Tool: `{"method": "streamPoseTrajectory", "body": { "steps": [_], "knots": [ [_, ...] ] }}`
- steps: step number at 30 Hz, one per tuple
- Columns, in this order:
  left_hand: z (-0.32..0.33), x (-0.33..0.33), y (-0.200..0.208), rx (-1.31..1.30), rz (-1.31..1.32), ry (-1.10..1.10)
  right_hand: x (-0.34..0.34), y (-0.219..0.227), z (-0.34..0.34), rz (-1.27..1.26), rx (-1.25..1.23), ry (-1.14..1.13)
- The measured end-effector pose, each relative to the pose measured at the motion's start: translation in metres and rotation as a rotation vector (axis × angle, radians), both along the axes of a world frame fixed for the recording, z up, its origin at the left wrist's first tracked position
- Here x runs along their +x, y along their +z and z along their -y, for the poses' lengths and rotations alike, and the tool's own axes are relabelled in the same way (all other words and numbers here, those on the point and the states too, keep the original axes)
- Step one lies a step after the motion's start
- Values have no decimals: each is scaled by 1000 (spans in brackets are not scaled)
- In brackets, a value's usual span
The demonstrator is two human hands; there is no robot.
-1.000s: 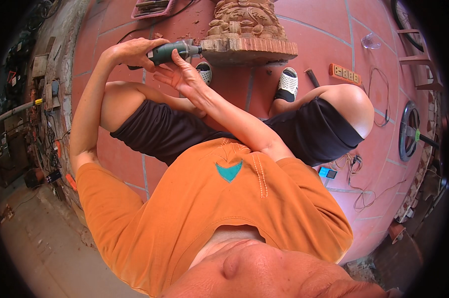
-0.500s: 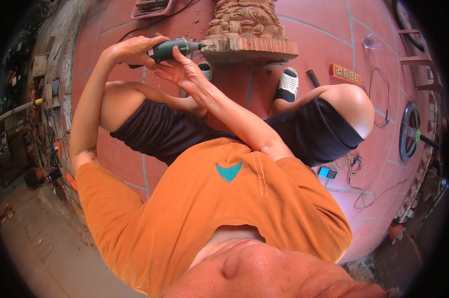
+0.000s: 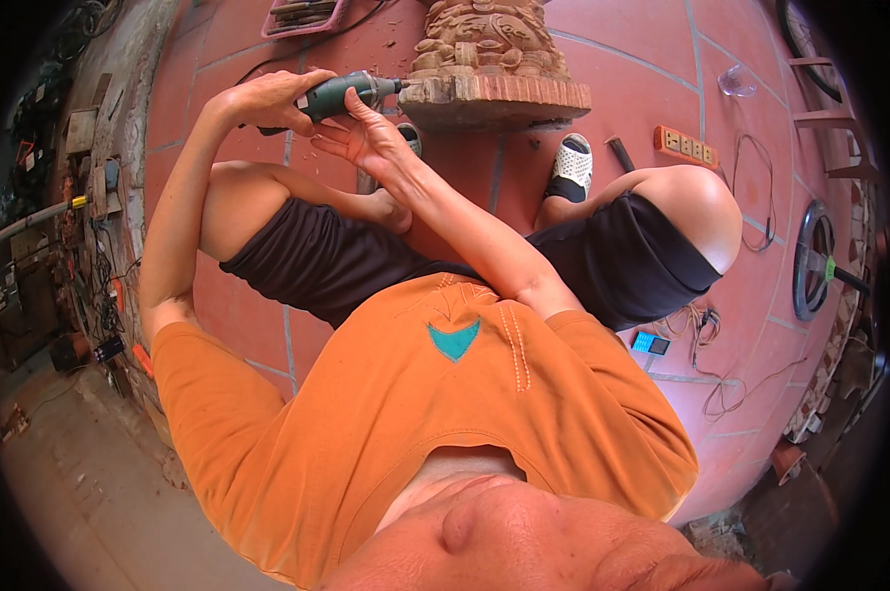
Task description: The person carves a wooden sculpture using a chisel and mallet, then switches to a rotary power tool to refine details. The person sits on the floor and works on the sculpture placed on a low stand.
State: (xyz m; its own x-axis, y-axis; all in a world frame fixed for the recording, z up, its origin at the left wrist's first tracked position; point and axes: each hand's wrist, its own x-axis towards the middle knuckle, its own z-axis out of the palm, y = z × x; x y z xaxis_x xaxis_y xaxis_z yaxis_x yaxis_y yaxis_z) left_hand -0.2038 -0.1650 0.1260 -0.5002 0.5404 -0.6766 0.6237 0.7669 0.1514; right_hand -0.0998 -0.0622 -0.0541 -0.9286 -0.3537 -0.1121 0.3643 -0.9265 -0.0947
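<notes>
A green die grinder (image 3: 338, 97) lies almost level, its narrow tip pointing right at the left corner of a carved wooden piece (image 3: 489, 44). Whether the bit touches the wood is too small to tell. My left hand (image 3: 277, 101) is wrapped round the rear of the grinder. Under its front part, my right hand (image 3: 374, 143) supports the tool, palm turned up, the thumb against the body and the other fingers loosely extended. The carving stands on a thick, rough-edged wooden base (image 3: 504, 101) just beyond my feet.
A pink basket (image 3: 302, 18) holding tools sits at the far left. Toward the right are a dark-handled tool (image 3: 619, 154), an orange power strip (image 3: 683, 146), a clear plastic cup (image 3: 735, 82), a loose cable (image 3: 755, 192) and a black wheel (image 3: 812, 261). A phone (image 3: 650, 343) lies near my right thigh.
The grinder and my right hand have shifted very slightly right and away from me, along the base's corner. My left hand keeps its hold, and the carving stays put.
</notes>
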Motion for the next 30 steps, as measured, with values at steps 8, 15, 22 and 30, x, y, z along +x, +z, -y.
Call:
{"method": "streamPoseTrajectory", "body": {
  "steps": [8, 15, 22, 30],
  "knots": [
    [8, -7, -8, 31, 34, -23, 10, 5, 2, 2, 5, 5],
    [6, -5, -7, 35, 36, -46, 13, 9, 2, -2, 11, -17],
    [7, -4, -5, 54, 44, -30, 9, 3, 3, 32, -19, 17],
    [2, -2, 0, 2, 39, -19, 6, 2, 2, 25, -6, 14]
  ]
}}
